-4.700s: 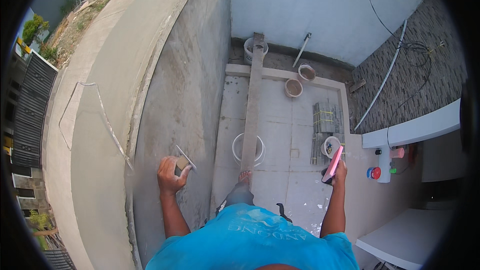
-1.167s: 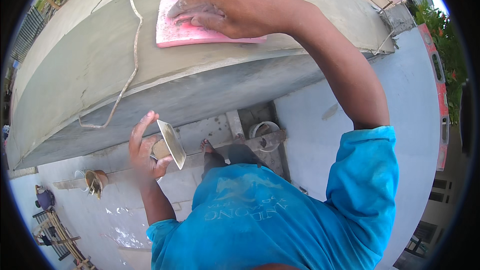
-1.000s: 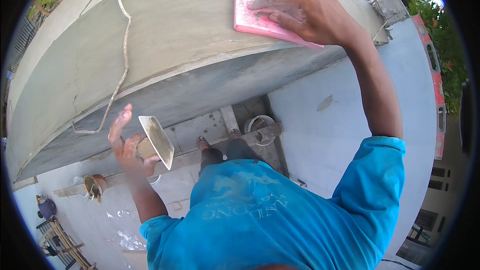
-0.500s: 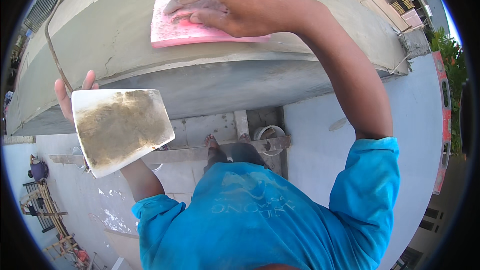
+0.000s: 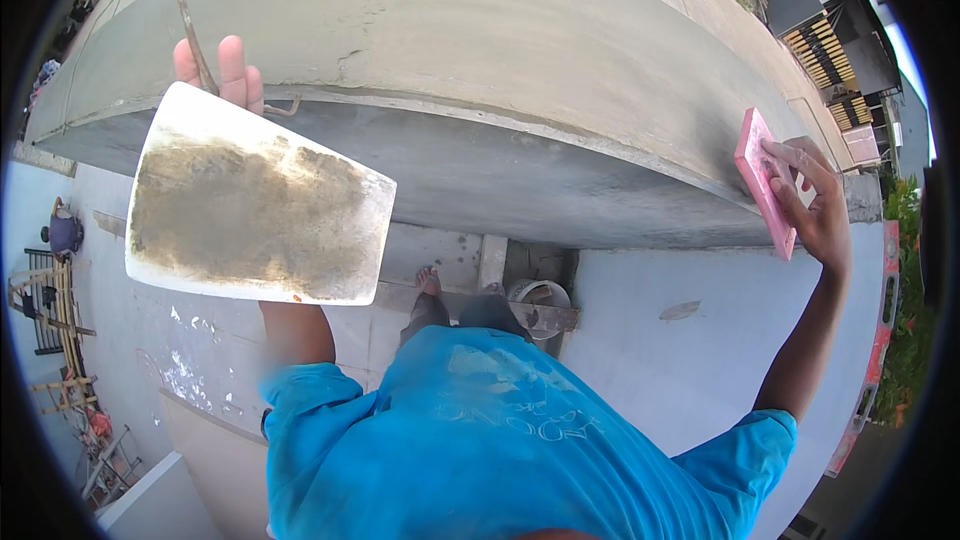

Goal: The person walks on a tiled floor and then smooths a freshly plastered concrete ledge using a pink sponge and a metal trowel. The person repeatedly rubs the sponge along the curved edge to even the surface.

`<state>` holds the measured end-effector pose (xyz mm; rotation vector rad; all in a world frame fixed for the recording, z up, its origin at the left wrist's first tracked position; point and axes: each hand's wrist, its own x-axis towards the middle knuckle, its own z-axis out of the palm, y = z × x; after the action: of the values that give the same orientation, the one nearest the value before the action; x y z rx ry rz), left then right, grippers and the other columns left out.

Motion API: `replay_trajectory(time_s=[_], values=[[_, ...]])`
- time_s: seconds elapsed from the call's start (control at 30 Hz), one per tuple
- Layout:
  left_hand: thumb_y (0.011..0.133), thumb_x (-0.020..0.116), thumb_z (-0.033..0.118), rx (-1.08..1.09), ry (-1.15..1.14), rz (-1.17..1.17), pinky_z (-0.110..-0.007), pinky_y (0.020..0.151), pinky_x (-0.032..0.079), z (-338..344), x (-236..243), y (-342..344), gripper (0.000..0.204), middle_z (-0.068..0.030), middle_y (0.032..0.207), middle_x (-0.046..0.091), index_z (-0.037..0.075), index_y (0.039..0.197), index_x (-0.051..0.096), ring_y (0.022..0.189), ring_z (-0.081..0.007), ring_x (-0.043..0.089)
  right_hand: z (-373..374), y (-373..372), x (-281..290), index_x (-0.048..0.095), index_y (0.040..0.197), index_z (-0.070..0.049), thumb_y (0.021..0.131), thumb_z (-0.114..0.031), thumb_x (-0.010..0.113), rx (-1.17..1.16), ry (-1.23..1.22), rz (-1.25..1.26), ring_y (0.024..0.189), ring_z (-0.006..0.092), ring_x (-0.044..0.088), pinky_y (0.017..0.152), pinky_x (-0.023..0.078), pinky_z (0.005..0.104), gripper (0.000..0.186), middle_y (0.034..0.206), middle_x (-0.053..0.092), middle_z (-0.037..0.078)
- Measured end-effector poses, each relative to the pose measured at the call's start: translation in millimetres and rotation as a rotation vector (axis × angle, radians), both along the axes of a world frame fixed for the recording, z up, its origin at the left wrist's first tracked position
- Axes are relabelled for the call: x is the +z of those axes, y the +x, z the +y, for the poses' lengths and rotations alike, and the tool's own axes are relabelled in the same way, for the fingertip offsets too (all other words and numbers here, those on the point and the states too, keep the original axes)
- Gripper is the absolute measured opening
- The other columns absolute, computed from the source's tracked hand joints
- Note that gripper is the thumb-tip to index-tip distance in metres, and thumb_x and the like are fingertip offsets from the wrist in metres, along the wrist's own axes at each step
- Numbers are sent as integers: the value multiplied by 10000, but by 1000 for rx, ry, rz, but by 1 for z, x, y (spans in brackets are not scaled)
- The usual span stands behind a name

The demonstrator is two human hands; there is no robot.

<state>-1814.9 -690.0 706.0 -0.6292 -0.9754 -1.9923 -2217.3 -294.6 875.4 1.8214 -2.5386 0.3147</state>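
Note:
A pink plastering float (image 5: 766,185) is gripped by my right hand (image 5: 815,195) at the right end of the ledge. It stands steeply tilted beside the ledge's edge, with my thumb and fingers around its handle. My left hand (image 5: 232,75) carries a white mortar board (image 5: 262,205) smeared with grey-brown mortar. Its fingertips show beyond the board's far edge, while the palm is hidden beneath. Across the top runs a grey cement-plastered ledge (image 5: 480,30) with a darker front face, and the board overlaps part of it.
Below me are a plank (image 5: 545,317) and a white bucket (image 5: 540,292) near my feet. A pale blue wall (image 5: 680,340) lies to the right. A bent metal rod (image 5: 183,0) rises by the left fingers. Another person (image 5: 63,232) is at the far left.
My right hand has swung far right with the pink float, which has gone from lying flat on the ledge to steeply tilted. The mortar board has risen and turned in my left hand.

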Motion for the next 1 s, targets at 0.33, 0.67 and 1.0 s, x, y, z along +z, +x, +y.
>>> replay_trajectory(time_s=[0.33,0.67,1.0], values=[[1110,360,392,256,145,102,-406,1305,265,31,0,-6,498,-42,1644,365,82,1483,471,1543,-289,307,-300,160,-12,731,1143,-87,947,-228,593,640,24,-3,1000,389,684,838,556,502,278,1067,687,208],[1102,401,380,395,205,71,-459,1282,294,35,3,1,524,-141,1684,263,36,1487,485,1530,-404,301,-162,74,-34,756,1257,-219,929,-137,692,496,93,99,956,265,671,840,532,388,345,1069,658,78],[1083,421,431,230,238,235,-487,1306,201,37,-3,-4,633,-151,1720,137,-3,1544,402,1568,-429,160,-212,73,-29,749,1242,-252,969,-237,619,621,-219,44,949,252,667,808,540,368,303,979,675,49]])
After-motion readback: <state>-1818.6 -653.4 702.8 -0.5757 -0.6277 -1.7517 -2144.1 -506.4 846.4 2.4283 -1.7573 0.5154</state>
